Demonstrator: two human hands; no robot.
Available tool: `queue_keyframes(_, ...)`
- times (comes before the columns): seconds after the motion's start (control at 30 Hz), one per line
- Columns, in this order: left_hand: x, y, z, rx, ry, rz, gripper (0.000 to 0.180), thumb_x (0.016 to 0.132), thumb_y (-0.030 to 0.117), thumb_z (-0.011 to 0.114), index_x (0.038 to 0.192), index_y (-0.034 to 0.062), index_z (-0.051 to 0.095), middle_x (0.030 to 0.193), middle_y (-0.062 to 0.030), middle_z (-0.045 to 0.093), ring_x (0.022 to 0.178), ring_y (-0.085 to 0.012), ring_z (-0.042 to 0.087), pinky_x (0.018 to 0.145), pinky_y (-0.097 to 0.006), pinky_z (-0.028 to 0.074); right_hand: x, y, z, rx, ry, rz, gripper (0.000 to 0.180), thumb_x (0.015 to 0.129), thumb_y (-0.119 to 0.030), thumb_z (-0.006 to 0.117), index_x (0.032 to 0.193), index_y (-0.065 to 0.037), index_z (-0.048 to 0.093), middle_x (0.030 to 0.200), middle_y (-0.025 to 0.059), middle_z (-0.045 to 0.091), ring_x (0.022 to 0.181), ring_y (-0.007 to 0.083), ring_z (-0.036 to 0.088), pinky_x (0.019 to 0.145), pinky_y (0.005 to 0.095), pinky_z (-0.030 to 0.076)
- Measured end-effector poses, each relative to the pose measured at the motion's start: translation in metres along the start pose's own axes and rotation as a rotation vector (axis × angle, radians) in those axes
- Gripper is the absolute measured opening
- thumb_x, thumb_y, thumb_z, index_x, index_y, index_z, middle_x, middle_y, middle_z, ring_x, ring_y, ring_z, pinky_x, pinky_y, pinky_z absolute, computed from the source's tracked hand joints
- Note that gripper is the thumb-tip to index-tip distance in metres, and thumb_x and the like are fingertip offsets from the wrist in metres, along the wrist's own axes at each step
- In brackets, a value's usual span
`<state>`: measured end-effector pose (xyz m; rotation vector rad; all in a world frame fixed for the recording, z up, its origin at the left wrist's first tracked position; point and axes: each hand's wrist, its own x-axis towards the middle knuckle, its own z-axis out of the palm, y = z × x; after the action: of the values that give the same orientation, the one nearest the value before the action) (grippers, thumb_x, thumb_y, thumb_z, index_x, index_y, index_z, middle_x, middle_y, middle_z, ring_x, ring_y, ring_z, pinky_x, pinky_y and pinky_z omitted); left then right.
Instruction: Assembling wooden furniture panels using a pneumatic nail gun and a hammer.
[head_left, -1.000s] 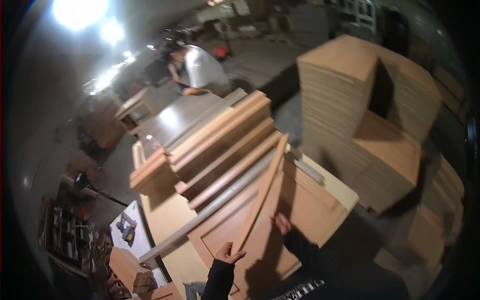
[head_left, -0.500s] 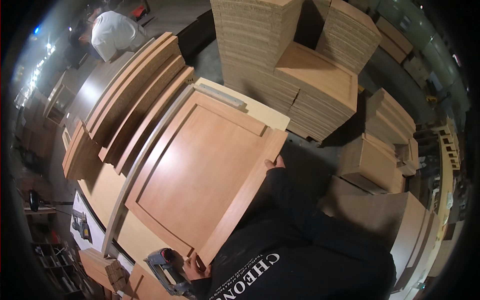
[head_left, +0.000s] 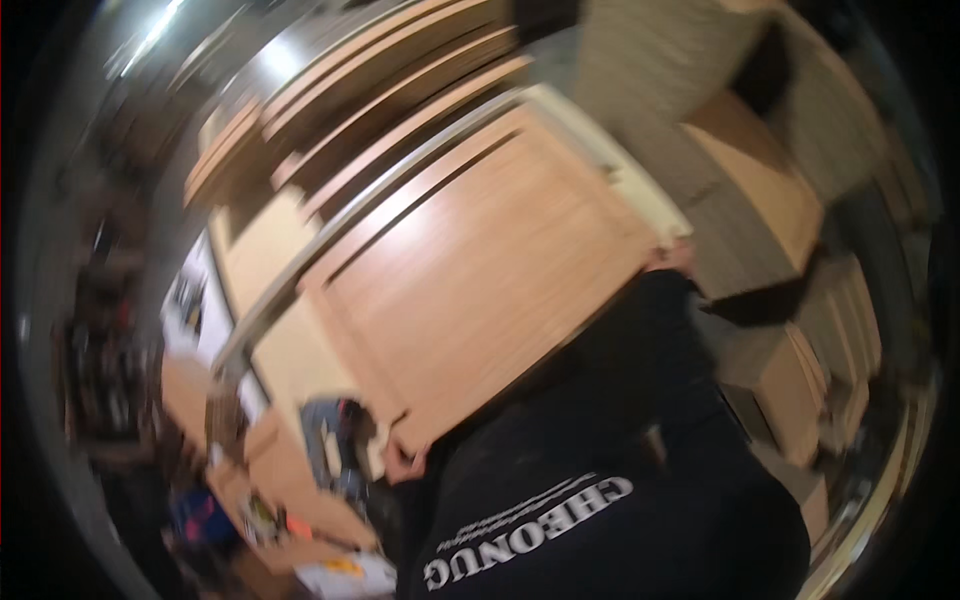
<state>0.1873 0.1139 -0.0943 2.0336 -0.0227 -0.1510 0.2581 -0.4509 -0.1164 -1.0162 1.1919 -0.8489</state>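
Observation:
A light wood cabinet door [head_left: 490, 270] with a recessed panel lies on the pale work table in front of me. My left hand [head_left: 403, 462] is closed on its near left corner, fingers curled at the edge. At the near right corner my right hand [head_left: 672, 256] grips the same door, its fingers blurred. A grey and black nail gun [head_left: 335, 445] lies just left of my left hand. Along the door's far side runs a long straight rail [head_left: 400, 180], with the door close against it.
Several wood boards [head_left: 400, 95] stand stacked beyond the rail. Tall stacks of panels [head_left: 650, 70] rise at the far right, with more piles [head_left: 775, 385] nearer on the right. A second tool [head_left: 187, 300] rests on a white sheet at left. Wood pieces [head_left: 290, 455] lie at lower left.
The view has turned and blurred, so the whole scene appears shifted. Both hands stay at the door's near corners. The dark gaps near its ends look narrower.

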Motion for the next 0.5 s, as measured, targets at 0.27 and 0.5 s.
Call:
queue_keyframes(0.27,-0.003,0.021,0.02,0.174,0.264,-0.214,0.069,0.059,0.016,0.075,0.121,0.008,0.045,0.082,-0.0092,0.047,0.072,-0.0185,0.05,0.066,-0.028,0.043,0.066,-0.025,-0.007,-0.729,-0.654,-0.264,0.038,0.08,-0.014,0.057,0.116,-0.003,0.049,0.105,0.0104,0.057,0.096,0.0179,0.054,0.083,0.0274,0.041)
queue_keyframes(0.5,0.001,0.03,0.01,0.194,0.212,-0.253,0.07,0.06,0.017,0.074,0.123,0.0108,0.045,0.077,-0.0049,0.044,0.07,-0.0152,0.048,0.066,-0.026,0.042,0.081,-0.014,-0.012,-0.573,-0.718,-0.136,0.034,0.079,-0.009,0.058,0.112,-0.002,0.052,0.103,0.0108,0.057,0.093,0.0171,0.054,0.08,0.0287,0.044)
